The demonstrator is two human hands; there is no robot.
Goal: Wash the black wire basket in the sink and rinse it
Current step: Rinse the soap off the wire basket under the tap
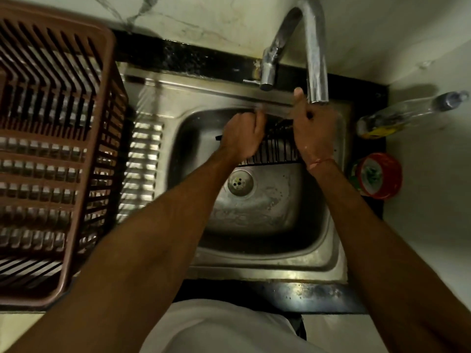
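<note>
The black wire basket (pixel 276 150) stands in the far part of the steel sink (pixel 318 253), just below the tap spout (pixel 317 72). My left hand (pixel 242 137) grips the basket's left side with curled fingers. My right hand (pixel 314 131) holds its right side, thumb pointing up beside the spout. Both hands cover much of the basket; only its vertical wires and bottom rim show between them. I see no stream of water from the spout.
A brown plastic dish rack (pixel 51 154) fills the ribbed drainboard on the left. A clear bottle (pixel 405 113) lies on the right counter, with a red tub (pixel 377 175) in front of it. The drain (pixel 239 183) sits mid-basin.
</note>
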